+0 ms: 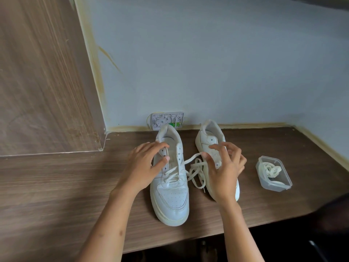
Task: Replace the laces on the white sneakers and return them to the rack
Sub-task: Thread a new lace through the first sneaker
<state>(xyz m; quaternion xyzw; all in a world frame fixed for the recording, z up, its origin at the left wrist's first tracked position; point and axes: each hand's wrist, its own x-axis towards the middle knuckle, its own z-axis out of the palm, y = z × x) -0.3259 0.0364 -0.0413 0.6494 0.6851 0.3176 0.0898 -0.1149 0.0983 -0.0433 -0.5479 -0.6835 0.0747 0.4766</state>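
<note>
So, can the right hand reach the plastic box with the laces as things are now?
Probably yes. The plastic box stands open on the table just right of the right hand, with nothing between them. But the hand pinches a lace, which it would first let go.

Right hand (224, 171) hides the right sneaker's (209, 140) front.

light: soft, even | shadows: faint | edges: bowed (wide-angle) | focus: slightly soft

wooden desk (56, 186), wall-mounted junction box (166, 121)
</note>
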